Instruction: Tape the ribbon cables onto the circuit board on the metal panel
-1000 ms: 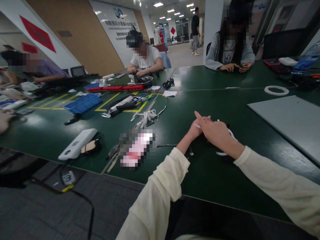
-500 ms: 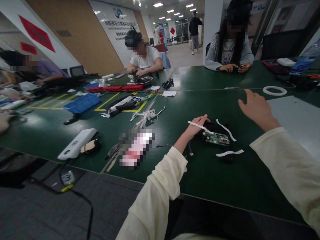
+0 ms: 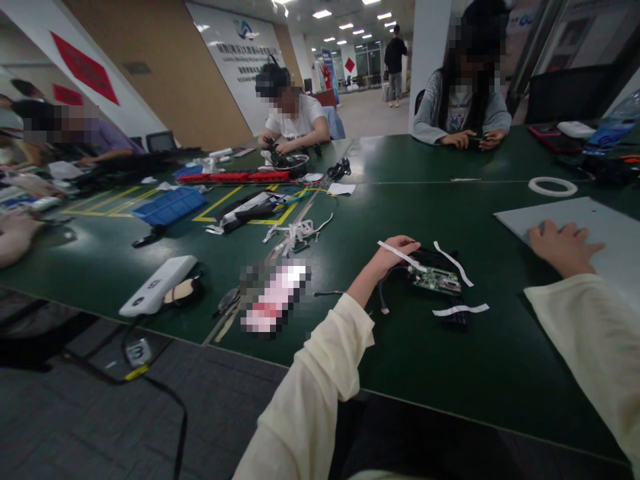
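My left hand (image 3: 393, 259) rests on the table at the left of a green circuit board (image 3: 436, 281). Its fingers are drawn together beside black cables (image 3: 456, 320), and what they grip, if anything, is hidden. One white strip (image 3: 397, 253) crosses over this hand towards the board. A second white strip (image 3: 453, 264) lies at the board's upper right, and a third white strip (image 3: 461, 310) lies across the cables below it. My right hand (image 3: 566, 248) lies with its fingers spread on a light grey flat panel (image 3: 613, 230) at the right.
A white tape ring (image 3: 553, 187) lies beyond the panel. To my left are a blurred phone-like object (image 3: 275, 297), tangled white strips (image 3: 296, 233), a white device (image 3: 159, 285) and a blue tray (image 3: 170, 206). Several people sit around the table; one person (image 3: 295, 117) sits across.
My right hand has come down from above the table onto the grey panel, moving right and towards me. My left hand stays beside the board. The view has shifted slightly.
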{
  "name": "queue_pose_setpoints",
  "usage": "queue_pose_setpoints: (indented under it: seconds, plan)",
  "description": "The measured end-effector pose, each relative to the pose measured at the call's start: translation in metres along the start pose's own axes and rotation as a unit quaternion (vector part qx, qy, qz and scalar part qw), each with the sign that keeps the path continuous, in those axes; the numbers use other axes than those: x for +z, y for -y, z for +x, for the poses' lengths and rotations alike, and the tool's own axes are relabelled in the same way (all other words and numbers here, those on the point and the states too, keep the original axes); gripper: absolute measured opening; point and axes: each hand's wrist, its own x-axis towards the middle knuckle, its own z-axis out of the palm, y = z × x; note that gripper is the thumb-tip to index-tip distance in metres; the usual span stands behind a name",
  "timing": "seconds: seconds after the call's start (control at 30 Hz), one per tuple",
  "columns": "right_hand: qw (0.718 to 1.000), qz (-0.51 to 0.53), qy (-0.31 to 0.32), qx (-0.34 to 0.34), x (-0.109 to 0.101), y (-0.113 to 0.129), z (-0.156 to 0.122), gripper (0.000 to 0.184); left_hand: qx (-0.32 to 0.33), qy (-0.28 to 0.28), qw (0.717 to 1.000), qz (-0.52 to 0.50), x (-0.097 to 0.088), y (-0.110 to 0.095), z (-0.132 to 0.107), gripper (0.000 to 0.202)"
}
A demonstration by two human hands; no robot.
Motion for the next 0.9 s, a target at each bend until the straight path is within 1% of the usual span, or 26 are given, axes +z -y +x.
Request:
queue_pose_setpoints:
  seconds: [0.07,0.1,0.17,0.27,0.37,0.43,0.53,0.6,0.67,0.77,0.83,0.9]
  plan:
    - [0.998,0.046,0.028,0.038,-0.002,0.002,-0.002,0.057,-0.012,0.013,1.0,-0.017,-0.002,0.0,0.0,0.021]
    - [0.996,0.063,0.039,0.044,-0.003,0.004,-0.005,0.057,-0.017,0.021,0.999,-0.022,-0.002,0.0,-0.001,0.021]
    - [0.995,0.077,0.052,0.028,-0.008,0.008,-0.01,0.06,-0.027,0.037,0.999,-0.029,-0.002,-0.001,-0.002,0.019]
    - [0.995,0.074,0.069,-0.003,-0.016,0.015,-0.021,0.059,-0.032,0.045,0.997,-0.045,-0.001,-0.002,-0.004,0.013]
    - [0.996,0.052,0.055,-0.055,-0.022,0.024,-0.036,0.055,-0.018,0.043,0.995,-0.091,-0.001,-0.007,-0.005,0.016]
    - [0.994,0.033,0.044,-0.099,-0.027,0.031,-0.048,0.055,0.002,0.036,0.99,-0.134,-0.004,-0.014,-0.007,0.019]
    - [0.986,0.008,0.026,-0.163,-0.033,0.042,-0.068,0.057,0.035,0.007,0.979,-0.199,-0.01,-0.03,-0.013,0.019]
    - [0.978,-0.001,0.011,-0.206,-0.037,0.052,-0.082,0.058,0.052,-0.013,0.973,-0.225,-0.015,-0.041,-0.018,0.019]
    - [0.971,-0.006,0.001,-0.241,-0.042,0.064,-0.097,0.057,0.057,-0.033,0.971,-0.228,-0.019,-0.05,-0.024,0.019]
    - [0.956,0.004,-0.017,-0.293,-0.051,0.085,-0.122,0.053,0.055,-0.043,0.973,-0.22,-0.023,-0.059,-0.031,0.02]
    - [0.945,0.03,-0.025,-0.325,-0.06,0.099,-0.139,0.051,0.058,-0.04,0.973,-0.219,-0.024,-0.064,-0.034,0.021]
    - [0.931,0.077,-0.02,-0.356,-0.07,0.113,-0.156,0.048,0.06,-0.042,0.973,-0.219,-0.024,-0.067,-0.034,0.02]
